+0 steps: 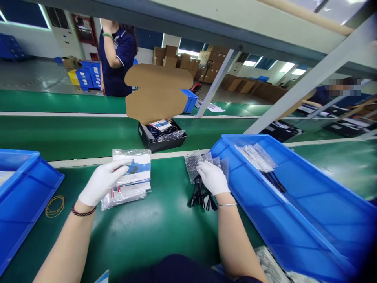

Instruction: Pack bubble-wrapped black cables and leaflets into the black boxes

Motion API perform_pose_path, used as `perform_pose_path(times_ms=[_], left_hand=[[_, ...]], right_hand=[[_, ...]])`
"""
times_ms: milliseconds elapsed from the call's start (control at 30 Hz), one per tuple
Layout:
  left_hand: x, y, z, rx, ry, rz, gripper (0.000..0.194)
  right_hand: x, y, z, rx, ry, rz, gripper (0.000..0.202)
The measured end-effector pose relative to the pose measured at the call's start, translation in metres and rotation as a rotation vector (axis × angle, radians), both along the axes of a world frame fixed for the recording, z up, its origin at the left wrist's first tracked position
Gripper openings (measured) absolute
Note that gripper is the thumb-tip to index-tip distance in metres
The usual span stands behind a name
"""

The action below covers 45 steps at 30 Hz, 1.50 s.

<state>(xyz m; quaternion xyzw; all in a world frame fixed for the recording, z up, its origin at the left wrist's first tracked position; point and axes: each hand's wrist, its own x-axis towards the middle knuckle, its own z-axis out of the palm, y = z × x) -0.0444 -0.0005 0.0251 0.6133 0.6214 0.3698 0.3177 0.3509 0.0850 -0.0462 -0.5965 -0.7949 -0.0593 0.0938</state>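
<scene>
My left hand (101, 181), in a white glove, lies at the left side of a stack of booklets in clear plastic bags (140, 165). Its forefinger and thumb stretch apart over the top booklet, touching the bag. Over several bubble-wrap sleeves (193, 163) with black cables (201, 194) is my right hand (214, 179), also gloved. Its fingers press together and bend onto one sleeve; their undersides are hidden. Beyond both hands stands an open black-sided box (161, 146), its brown cardboard lid (159, 103) raised. A small booklet (161, 125), cables and a plastic bag lie inside.
A blue bin (259, 188) at the right holds more bubble-wrapped cables (256, 157). Another blue bin (26, 196) stands at the left, beside yellow rubber bands (54, 206). A grey shelf frame (218, 82) crosses above the green bench. A person (118, 59) stands beyond it.
</scene>
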Motion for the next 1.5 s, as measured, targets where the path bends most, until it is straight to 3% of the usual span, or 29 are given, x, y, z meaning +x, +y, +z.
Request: perform_pose_path(times_ms=[100,200,267,333,433,533,667,767,1033,1333,1500], left_hand=[[0.013,0.006,0.002,0.038,-0.064,-0.035,0.037],[0.033,0.013,0.0,0.026,-0.151,-0.043,0.04],[0.048,0.016,-0.004,-0.007,-0.23,-0.083,0.048],[0.061,0.018,-0.011,-0.02,-0.376,-0.104,0.051],[0.068,0.019,-0.017,-0.003,-0.651,-0.024,0.05],[0.06,0.016,-0.018,0.011,-0.756,0.015,0.044],[0.048,0.013,-0.02,0.009,-0.802,-0.031,0.042],[0.046,0.016,-0.024,-0.015,-0.793,-0.049,0.045],[0.046,0.023,-0.028,-0.048,-0.902,-0.125,0.046],[0.044,0.025,-0.036,-0.069,-0.845,-0.092,0.04],[0.046,0.023,-0.028,-0.088,-0.779,-0.048,0.042]], right_hand=[[-0.023,0.003,0.011,0.194,0.239,0.084,0.032],[-0.064,0.002,0.036,0.419,0.552,0.168,0.029],[-0.097,-0.003,0.055,0.477,0.714,0.267,0.026],[-0.131,-0.009,0.068,0.433,0.8,0.395,0.025],[-0.172,-0.016,0.073,0.298,0.865,0.54,0.023],[-0.193,-0.017,0.067,0.156,0.988,0.522,0.019],[-0.197,-0.009,0.058,-0.131,1.187,0.49,0.022],[-0.195,-0.002,0.058,-0.259,1.266,0.482,0.025],[-0.194,0.003,0.056,-0.335,1.31,0.481,0.025],[-0.193,0.005,0.054,-0.344,1.335,0.457,0.023],[-0.194,0.007,0.05,-0.356,1.333,0.427,0.022]])
